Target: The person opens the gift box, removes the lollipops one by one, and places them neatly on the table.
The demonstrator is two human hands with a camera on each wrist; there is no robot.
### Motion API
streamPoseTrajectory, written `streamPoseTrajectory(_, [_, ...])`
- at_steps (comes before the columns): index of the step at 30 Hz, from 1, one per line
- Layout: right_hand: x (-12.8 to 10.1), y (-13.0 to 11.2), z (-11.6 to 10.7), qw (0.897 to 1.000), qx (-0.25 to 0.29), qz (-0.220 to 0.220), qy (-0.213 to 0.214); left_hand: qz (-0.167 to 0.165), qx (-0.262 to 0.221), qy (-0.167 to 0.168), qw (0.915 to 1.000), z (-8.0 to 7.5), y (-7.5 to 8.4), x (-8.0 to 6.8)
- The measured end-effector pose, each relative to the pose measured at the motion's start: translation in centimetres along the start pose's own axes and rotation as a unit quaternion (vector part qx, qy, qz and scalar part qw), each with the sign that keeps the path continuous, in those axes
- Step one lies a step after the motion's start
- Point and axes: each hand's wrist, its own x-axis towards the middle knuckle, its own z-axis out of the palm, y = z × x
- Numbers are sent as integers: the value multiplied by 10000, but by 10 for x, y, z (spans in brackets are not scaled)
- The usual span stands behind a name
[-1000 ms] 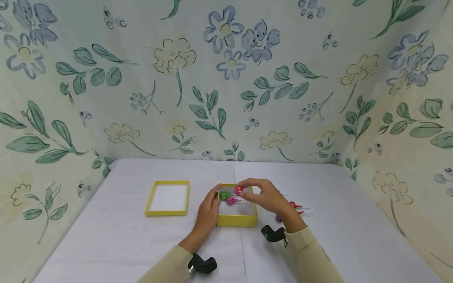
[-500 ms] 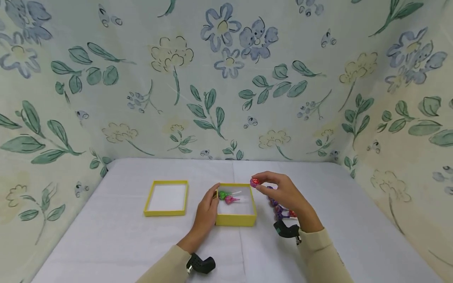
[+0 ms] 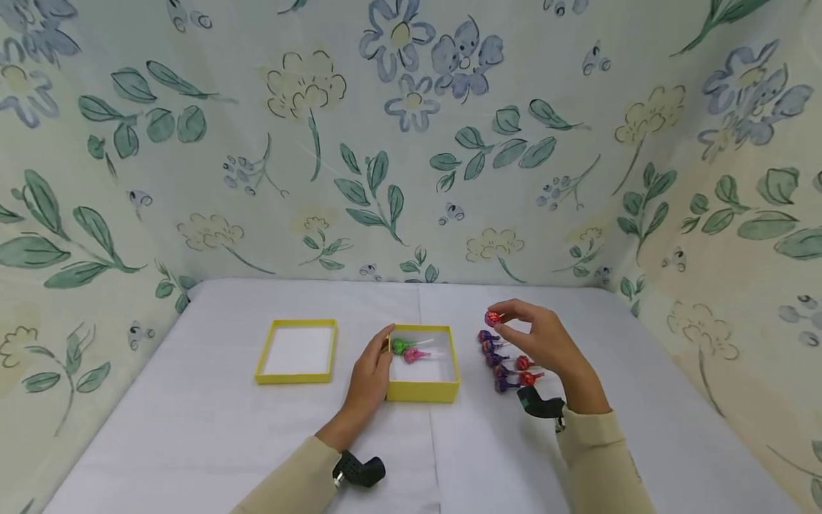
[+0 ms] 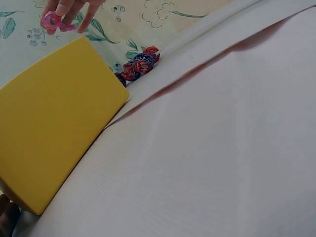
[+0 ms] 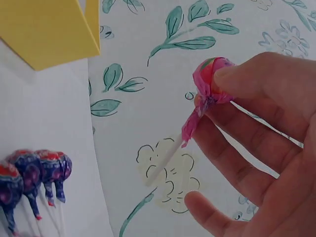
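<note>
1. The pink lollipop is held in the air just right of the yellow box, above the far end of the lollipop row.
2. It is best carried by its wrapped head, stick hanging free.
3. The right hand pinches that head between thumb and fingertips.
4. The left hand rests with relaxed fingers against the box's left wall, steadying it.

Head view high, facing forward and down over the table; wrist views low and close; yellow box shared by all.

A pink-wrapped lollipop, pinched aloft by its head; its white stick points down.
</note>
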Motion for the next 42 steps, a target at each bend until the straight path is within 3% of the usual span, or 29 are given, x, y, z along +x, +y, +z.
streamPoseTrajectory(17, [-6, 43, -10, 9972, -569, 467, 114, 112, 6, -117, 9999, -4, -2, 3])
streamPoseTrajectory(32, [-11, 64, -2, 9905, -937, 989, -180, 188, 3, -155, 9997, 4, -8, 0])
streamPoseTrajectory(42, [-6, 70, 5, 9834, -1156, 1323, -457, 160, 31, -69, 9998, 1, -5, 1])
